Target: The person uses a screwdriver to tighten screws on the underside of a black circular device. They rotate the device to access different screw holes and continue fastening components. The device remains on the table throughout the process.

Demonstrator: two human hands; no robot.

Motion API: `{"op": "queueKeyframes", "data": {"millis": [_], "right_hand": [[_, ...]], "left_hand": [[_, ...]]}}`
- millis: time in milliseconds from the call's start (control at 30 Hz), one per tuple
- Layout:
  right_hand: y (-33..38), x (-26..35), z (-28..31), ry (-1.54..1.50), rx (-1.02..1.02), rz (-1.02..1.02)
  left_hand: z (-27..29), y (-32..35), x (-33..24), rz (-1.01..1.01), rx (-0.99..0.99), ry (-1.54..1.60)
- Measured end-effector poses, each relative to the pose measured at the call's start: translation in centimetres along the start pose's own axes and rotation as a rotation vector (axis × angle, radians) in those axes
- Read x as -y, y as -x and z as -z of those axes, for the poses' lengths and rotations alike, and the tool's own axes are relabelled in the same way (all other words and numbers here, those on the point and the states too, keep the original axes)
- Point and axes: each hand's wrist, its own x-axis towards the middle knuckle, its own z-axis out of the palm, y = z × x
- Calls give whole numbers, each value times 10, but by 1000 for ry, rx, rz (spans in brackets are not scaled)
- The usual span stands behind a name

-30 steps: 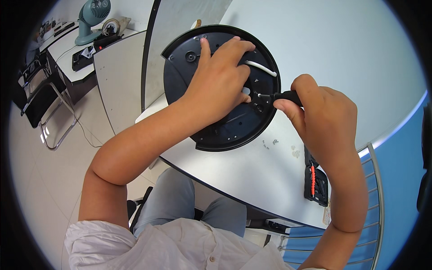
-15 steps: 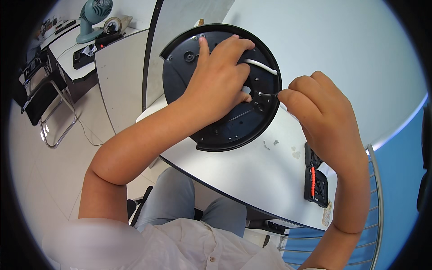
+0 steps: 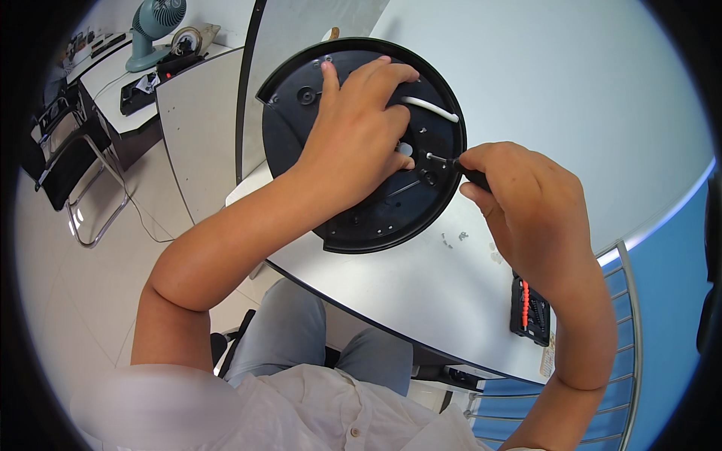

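A round black housing (image 3: 376, 218) with a raised rim and a notch cut out of its left side stands tilted above the white tabletop. Spread across its inner face, my left hand (image 3: 361, 128) holds it, the thumb beside the bright centre hole (image 3: 405, 149). Between the fingers of my right hand (image 3: 534, 203) is a screwdriver with a black handle (image 3: 473, 174). Its thin metal shaft (image 3: 442, 161) reaches over the rim to a small post or screw on the housing, right of the hole. A white curved strip (image 3: 430, 108) lies along the upper right of that face.
On the white table (image 3: 391, 293) lie small loose screws (image 3: 460, 237) and pale bits. A black tool case (image 3: 531, 312) with an orange-red piece sits at the right. A metal railing (image 3: 630, 316) runs beyond. Leftward are a partition, a green fan (image 3: 154, 34) and a black chair.
The housing and my left hand have shifted slightly left. My right hand has turned and lowered, so the screwdriver's black handle now shows.
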Motion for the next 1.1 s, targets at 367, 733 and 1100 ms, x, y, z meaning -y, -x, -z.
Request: {"op": "queueKeyframes", "data": {"millis": [367, 733, 1100], "right_hand": [[56, -72, 8, -513, -595, -443], [186, -122, -242, -399, 477, -862], [176, -121, -299, -362, 621, -840]], "left_hand": [[1, -7, 10, 14, 12, -58], [1, -10, 6, 15, 27, -94], [1, -9, 0, -38, 111, -29]]}}
